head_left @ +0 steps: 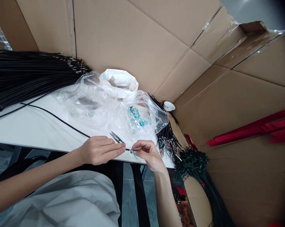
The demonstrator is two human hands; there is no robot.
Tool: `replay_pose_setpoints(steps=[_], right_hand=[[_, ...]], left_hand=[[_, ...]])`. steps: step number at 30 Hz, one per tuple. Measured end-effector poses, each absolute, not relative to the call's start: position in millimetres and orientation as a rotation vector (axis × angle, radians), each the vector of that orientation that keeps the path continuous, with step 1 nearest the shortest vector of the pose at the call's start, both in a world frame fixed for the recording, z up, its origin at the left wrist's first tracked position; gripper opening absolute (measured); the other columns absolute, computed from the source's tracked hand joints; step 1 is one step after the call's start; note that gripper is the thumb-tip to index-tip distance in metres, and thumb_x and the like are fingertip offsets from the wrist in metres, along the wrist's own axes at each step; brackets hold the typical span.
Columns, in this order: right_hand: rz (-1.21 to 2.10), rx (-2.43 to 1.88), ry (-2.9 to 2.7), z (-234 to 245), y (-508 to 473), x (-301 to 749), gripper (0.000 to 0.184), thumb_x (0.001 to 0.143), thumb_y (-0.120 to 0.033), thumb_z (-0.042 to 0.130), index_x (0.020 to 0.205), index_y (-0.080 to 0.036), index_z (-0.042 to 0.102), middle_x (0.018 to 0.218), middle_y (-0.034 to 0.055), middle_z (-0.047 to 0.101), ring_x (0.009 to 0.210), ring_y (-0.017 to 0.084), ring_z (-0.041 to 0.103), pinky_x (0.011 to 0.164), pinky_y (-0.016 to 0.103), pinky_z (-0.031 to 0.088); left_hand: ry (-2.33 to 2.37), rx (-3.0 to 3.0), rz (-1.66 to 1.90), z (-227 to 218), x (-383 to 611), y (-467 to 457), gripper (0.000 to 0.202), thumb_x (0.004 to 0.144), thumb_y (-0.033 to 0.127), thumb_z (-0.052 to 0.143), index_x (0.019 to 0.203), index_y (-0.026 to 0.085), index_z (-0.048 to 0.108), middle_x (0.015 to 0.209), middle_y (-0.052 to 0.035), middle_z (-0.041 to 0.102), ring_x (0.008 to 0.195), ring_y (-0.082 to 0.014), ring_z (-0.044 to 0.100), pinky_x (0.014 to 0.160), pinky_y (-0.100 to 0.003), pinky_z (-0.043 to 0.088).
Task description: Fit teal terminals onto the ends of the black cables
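Note:
A black cable [59,119] runs across the white table into my left hand [102,150], which is closed around it near its end. Past my left fingertips the cable's stripped end shows thin coloured wires [138,149]. My right hand [149,154] pinches these wires between thumb and fingers. A short turquoise strip [133,154] hangs from the cable end between the two hands. Small thread snips [117,137] with black handles lie on the table just beyond my left fingers, blades pointing away.
A thick bundle of black cables [33,75] lies at the left. Clear plastic bags [85,104] hold small parts, including turquoise pieces [137,116]. Beside them are a white bag [120,83], cables with bare coloured ends [168,138] and a white cup [169,106]. Cardboard walls [133,37] enclose the table.

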State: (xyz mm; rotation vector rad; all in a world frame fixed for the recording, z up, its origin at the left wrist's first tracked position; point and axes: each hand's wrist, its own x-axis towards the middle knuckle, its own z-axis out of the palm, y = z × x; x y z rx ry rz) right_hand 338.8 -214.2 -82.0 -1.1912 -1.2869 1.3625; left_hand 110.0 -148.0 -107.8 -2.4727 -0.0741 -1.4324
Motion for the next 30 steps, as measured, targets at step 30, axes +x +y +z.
replay_pose_setpoints(steps=[30], right_hand=[[2.195,-0.586,-0.496,-109,-218,315,0.048,0.071,-0.034,0.082,0.062,-0.019,0.038,0.046,-0.0149,0.017,0.043,0.001,0.000,0.035,0.008,0.009]], left_hand=[[-0.710,-3.148,-2.084,-100,122,-170,0.027,0.088,0.012,0.073,0.110,0.019,0.061,0.090,0.0020,0.079,0.082,-0.0116,0.077,0.083,-0.014,0.059]])
